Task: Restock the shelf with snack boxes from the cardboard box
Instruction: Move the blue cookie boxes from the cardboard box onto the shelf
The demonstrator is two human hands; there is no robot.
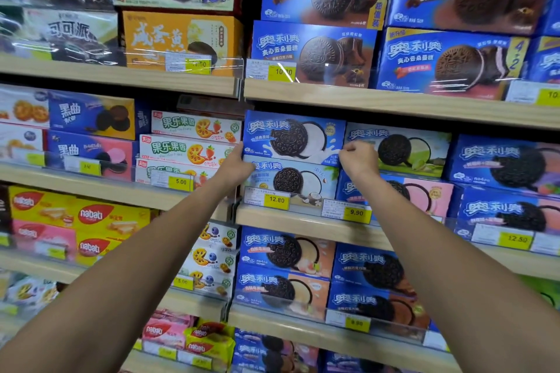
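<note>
Behind left hand (235, 165) and right hand (359, 159), snack box (292, 136) lower corners.

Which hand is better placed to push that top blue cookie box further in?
Probably left: the left hand grips the blue cookie box along its left end; the right hand only pinches its lower right corner.
</note>
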